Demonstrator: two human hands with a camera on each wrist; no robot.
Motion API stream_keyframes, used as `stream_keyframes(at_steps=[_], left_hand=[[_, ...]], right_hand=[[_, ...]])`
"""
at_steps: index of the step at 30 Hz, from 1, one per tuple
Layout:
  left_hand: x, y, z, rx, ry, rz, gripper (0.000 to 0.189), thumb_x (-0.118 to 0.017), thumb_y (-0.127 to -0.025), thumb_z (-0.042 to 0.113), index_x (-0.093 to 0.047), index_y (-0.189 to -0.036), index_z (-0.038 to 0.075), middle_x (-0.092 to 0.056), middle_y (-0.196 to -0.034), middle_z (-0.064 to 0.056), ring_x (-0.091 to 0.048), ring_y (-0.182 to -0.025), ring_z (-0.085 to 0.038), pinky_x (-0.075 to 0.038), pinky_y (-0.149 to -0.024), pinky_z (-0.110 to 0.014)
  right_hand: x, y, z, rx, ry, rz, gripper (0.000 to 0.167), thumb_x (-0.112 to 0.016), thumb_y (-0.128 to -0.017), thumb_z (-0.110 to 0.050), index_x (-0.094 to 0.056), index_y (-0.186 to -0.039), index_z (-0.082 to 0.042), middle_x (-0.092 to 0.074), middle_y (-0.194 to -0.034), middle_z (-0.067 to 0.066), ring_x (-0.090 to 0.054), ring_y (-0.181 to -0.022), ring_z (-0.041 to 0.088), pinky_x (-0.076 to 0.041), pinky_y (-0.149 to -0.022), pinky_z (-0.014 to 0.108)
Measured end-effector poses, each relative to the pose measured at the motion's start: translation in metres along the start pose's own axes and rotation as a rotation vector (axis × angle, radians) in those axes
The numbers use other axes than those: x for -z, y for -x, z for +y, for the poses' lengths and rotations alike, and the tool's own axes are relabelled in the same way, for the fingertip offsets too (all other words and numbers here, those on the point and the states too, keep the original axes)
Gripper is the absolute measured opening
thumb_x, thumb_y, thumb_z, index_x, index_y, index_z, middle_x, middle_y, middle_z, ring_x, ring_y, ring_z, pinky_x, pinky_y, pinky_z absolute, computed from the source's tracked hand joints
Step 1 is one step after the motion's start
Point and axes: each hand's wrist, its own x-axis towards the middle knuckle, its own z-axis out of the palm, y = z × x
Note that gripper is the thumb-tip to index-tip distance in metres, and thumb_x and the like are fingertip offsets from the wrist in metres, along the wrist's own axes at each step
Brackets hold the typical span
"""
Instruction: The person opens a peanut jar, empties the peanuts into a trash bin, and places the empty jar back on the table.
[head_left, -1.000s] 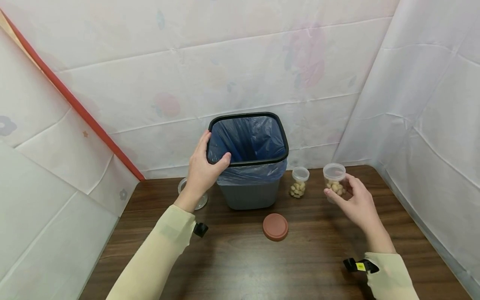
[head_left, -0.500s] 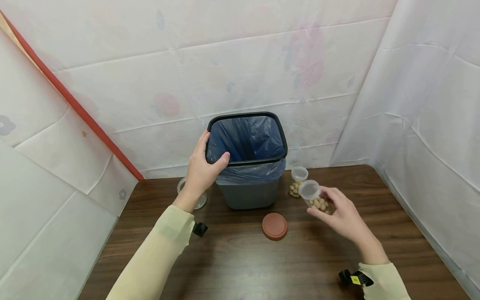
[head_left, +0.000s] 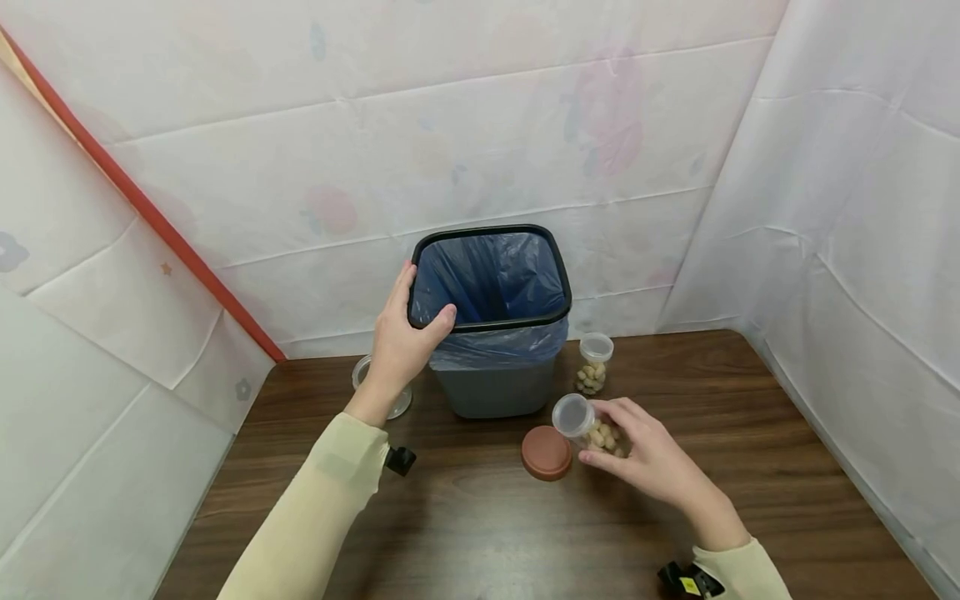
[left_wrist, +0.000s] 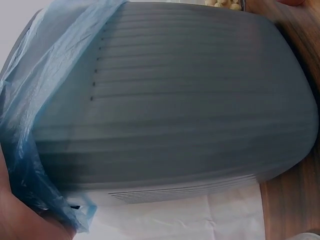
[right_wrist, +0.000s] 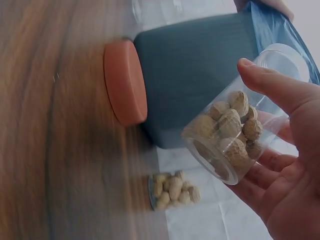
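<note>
My left hand (head_left: 403, 337) grips the black rim of a grey trash bin (head_left: 495, 390) at its near left corner, thumb across the front edge. A blue bag (head_left: 491, 275) lines the bin and folds over its outside. My right hand (head_left: 651, 458) holds a clear jar (head_left: 573, 417), tilted to the left, fingers and thumb around its side. In the right wrist view, peanuts (right_wrist: 230, 122) in their shells lie in the jar's lower end. Whether its pale top is covered I cannot tell. Just left of this jar a reddish-brown round lid (head_left: 546, 453) lies on the table.
A second clear jar with peanuts (head_left: 592, 373) stands upright right of the bin. Behind my left wrist is a clear round container (head_left: 401, 404), partly hidden. The dark wooden table (head_left: 480, 533) meets white patterned sheeting (head_left: 465, 150) at the back and sides.
My right hand has carried its jar left and toward me, from beyond the second jar to beside the lid, and the jar now tilts left. My left hand stays on the rim.
</note>
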Motion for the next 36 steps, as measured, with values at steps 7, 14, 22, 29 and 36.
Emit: stream_keyframes(at_steps=[7, 14, 22, 29, 36], left_hand=[[-0.002, 0.003, -0.001, 0.021, 0.034, 0.016, 0.097, -0.069, -0.097, 0.058, -0.027, -0.175, 0.017, -0.023, -0.181, 0.007, -0.024, -0.165, -0.02, -0.025, -0.13, -0.059], [0.002, 0.006, -0.001, 0.038, 0.004, 0.026, 0.098, -0.068, -0.098, 0.062, -0.024, -0.176, 0.022, -0.023, -0.181, -0.002, -0.026, -0.165, -0.022, -0.027, -0.13, -0.058], [0.009, 0.011, 0.002, 0.019, -0.092, 0.015, 0.101, -0.063, -0.1, 0.072, -0.024, -0.176, 0.019, -0.02, -0.181, 0.001, -0.023, -0.166, -0.026, -0.026, -0.13, -0.06], [0.021, 0.032, 0.006, 0.016, -0.112, 0.05, 0.088, -0.063, -0.105, 0.059, -0.029, -0.174, 0.018, -0.033, -0.177, -0.005, -0.041, -0.158, -0.037, -0.036, -0.123, -0.064], [0.018, 0.072, 0.005, 0.054, -0.151, 0.129, 0.085, -0.07, -0.101, 0.048, -0.04, -0.167, 0.003, -0.052, -0.161, -0.021, -0.053, -0.141, -0.044, -0.043, -0.114, -0.064]], right_hand=[[-0.012, -0.002, -0.008, 0.01, -0.058, -0.059, 0.065, -0.095, -0.088, -0.029, -0.067, -0.145, -0.018, -0.07, -0.129, -0.006, -0.067, -0.11, 0.01, -0.06, -0.091, 0.039], [-0.022, -0.002, -0.015, -0.002, -0.11, -0.135, 0.059, -0.09, -0.093, -0.037, -0.067, -0.144, -0.021, -0.068, -0.134, -0.007, -0.068, -0.117, 0.011, -0.06, -0.096, 0.039], [-0.028, -0.001, -0.019, 0.019, -0.104, -0.162, 0.059, -0.089, -0.093, -0.042, -0.067, -0.143, -0.019, -0.067, -0.13, -0.007, -0.067, -0.109, 0.007, -0.06, -0.09, 0.034], [-0.028, -0.001, -0.022, 0.042, -0.074, -0.16, 0.061, -0.089, -0.093, -0.043, -0.067, -0.144, -0.017, -0.067, -0.129, -0.006, -0.067, -0.109, 0.007, -0.06, -0.09, 0.036], [-0.03, 0.002, -0.025, 0.049, -0.079, -0.171, 0.063, -0.089, -0.092, -0.044, -0.067, -0.145, -0.018, -0.067, -0.125, -0.007, -0.064, -0.104, 0.005, -0.058, -0.086, 0.032]])
